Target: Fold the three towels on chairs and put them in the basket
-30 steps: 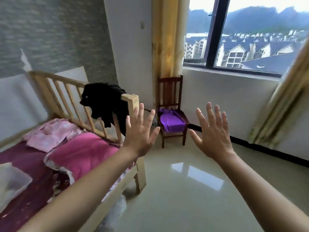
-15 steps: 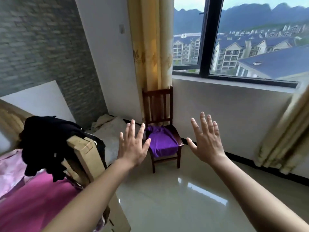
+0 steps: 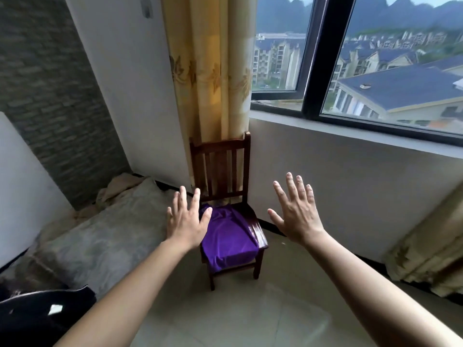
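Note:
A purple towel (image 3: 229,239) lies crumpled over the seat of a small dark wooden chair (image 3: 220,159) that stands in the corner under the window. My left hand (image 3: 186,222) is stretched out with fingers spread, empty, its fingertips over the towel's left edge in the picture. To the right of the chair my right hand (image 3: 297,212) is also spread and holds nothing. No basket is in view.
A yellow curtain (image 3: 210,71) hangs behind the chair, and another curtain (image 3: 431,246) bunches at the right wall. Grey bedding (image 3: 100,236) lies heaped on the floor to the left. A black cloth (image 3: 40,319) shows at the bottom left. Glossy tiled floor (image 3: 238,316) lies before the chair.
The view has swung right and come closer to the chair. The bed and pink bedding have left the picture. Both hands stay spread and are now nearer the purple towel.

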A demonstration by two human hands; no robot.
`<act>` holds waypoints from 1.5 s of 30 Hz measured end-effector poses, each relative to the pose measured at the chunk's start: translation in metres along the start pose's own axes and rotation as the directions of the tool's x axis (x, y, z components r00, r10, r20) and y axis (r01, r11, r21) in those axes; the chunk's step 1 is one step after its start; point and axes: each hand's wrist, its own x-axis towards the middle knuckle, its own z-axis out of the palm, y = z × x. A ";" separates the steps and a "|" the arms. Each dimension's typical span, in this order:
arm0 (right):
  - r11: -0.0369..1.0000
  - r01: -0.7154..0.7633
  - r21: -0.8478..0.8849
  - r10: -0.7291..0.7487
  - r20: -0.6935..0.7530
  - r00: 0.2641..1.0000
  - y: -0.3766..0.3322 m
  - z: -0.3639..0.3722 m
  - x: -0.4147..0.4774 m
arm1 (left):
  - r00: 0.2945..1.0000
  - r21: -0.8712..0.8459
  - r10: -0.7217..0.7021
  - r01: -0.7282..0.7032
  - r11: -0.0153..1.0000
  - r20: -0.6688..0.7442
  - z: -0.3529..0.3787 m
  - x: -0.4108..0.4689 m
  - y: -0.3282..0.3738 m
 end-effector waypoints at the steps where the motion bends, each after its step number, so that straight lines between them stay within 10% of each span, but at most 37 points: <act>1: 1.000 -0.013 -0.006 0.013 0.010 1.000 0.006 0.011 0.018 | 1.000 -0.011 -0.006 0.006 1.000 0.018 0.008 0.023 0.000; 12: 0.991 -0.120 0.060 0.103 0.227 0.968 0.095 0.159 0.180 | 0.959 -0.090 -0.190 0.213 0.973 0.209 0.131 0.211 0.024; 24: 0.969 -0.186 0.165 -0.012 0.778 0.629 0.104 0.418 0.192 | 0.474 -0.059 -0.692 0.844 0.533 0.544 0.362 0.238 -0.044; 31: 0.660 -0.750 0.035 0.226 0.943 0.243 0.067 0.559 0.101 | 0.130 -0.003 -0.817 0.988 0.155 0.561 0.507 0.201 -0.128; 35: 0.362 -0.932 -0.004 0.237 0.968 0.088 0.051 0.599 0.072 | 0.122 -0.148 -0.822 0.988 0.047 0.556 0.548 0.186 -0.148; 39: 0.168 -0.983 0.071 0.270 0.956 0.115 0.041 0.608 0.059 | 0.058 -0.197 -0.781 0.977 -0.084 0.622 0.558 0.164 -0.157; 45: 0.250 -0.961 0.120 0.295 0.936 0.194 0.032 0.596 0.077 | 0.153 -0.230 -0.714 0.973 -0.011 0.683 0.543 0.144 -0.135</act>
